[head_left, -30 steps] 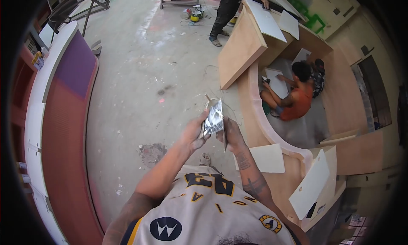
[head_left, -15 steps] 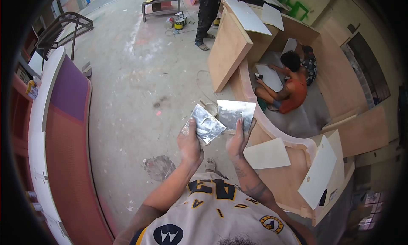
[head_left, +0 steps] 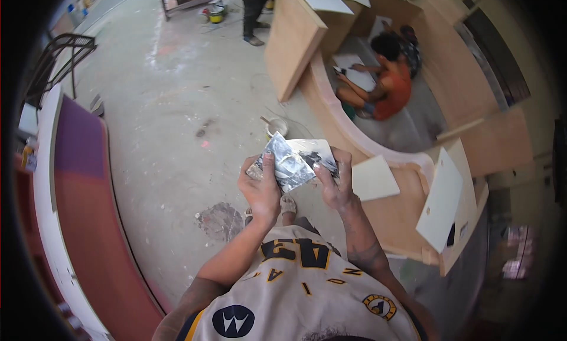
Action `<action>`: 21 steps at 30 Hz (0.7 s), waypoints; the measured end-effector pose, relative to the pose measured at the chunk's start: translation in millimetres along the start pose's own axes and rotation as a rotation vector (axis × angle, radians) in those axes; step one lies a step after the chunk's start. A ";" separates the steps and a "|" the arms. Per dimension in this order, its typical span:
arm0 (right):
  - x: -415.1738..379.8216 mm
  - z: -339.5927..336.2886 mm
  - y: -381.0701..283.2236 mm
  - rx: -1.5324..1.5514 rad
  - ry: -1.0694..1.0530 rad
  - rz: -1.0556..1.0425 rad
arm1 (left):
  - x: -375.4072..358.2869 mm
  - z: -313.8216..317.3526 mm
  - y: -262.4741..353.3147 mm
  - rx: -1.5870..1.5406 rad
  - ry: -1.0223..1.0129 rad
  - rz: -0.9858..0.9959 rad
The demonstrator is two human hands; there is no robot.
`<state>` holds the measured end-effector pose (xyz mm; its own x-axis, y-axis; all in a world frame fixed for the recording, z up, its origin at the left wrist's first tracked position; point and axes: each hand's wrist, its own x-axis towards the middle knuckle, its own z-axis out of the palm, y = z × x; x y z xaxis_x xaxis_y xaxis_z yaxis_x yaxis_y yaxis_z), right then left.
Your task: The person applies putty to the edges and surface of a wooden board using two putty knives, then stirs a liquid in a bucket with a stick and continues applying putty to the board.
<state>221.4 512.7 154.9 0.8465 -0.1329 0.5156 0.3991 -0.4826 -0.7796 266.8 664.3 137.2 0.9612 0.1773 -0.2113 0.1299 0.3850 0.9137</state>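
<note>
In my left hand (head_left: 260, 187) is a thin, shiny square metal spreader plate (head_left: 286, 171), its thumb lying across the front. My right hand (head_left: 338, 186) grips a second metal spreader plate (head_left: 316, 147), which carries a pale coating and dark streaks. The left plate overlaps the right one in front of my chest. Just beyond them on the floor stands an open tub (head_left: 276, 128) of whitish material, with a stick leaning out of it.
A curved wooden counter (head_left: 348, 128) stands on the right, with white panels (head_left: 373, 178) on it. Inside it sits a person in orange (head_left: 394, 93), another beside them. Another person (head_left: 254, 16) stands farther off. A purple and pink counter (head_left: 82, 181) runs along the left.
My hands have drawn the two plates together, so they now overlap more. The view has shifted, bringing more of the tub into sight beyond the plates.
</note>
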 end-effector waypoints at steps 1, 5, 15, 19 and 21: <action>-2.3 -0.8 -4.6 -0.005 -0.012 0.067 | 2.5 -4.3 -2.6 0.046 -0.030 -0.010; 3.1 -2.3 -13.4 -0.072 -0.007 0.179 | 12.4 -8.7 -2.5 0.076 -0.136 -0.070; -25.2 5.6 -68.0 -0.126 -0.037 0.574 | 23.9 -13.3 30.0 0.270 -0.472 -0.034; -19.2 16.4 -98.3 -0.127 -0.008 0.648 | 29.8 -16.2 61.9 0.281 -0.591 0.003; -10.2 15.7 -117.9 -0.110 -0.009 0.706 | 31.4 -13.3 76.2 0.279 -0.651 0.029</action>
<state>171.2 584.6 235.9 0.8927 -0.4387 -0.1029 -0.2830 -0.3682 -0.8856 303.6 711.2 195.6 0.9040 -0.4272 -0.0144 0.0756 0.1267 0.9891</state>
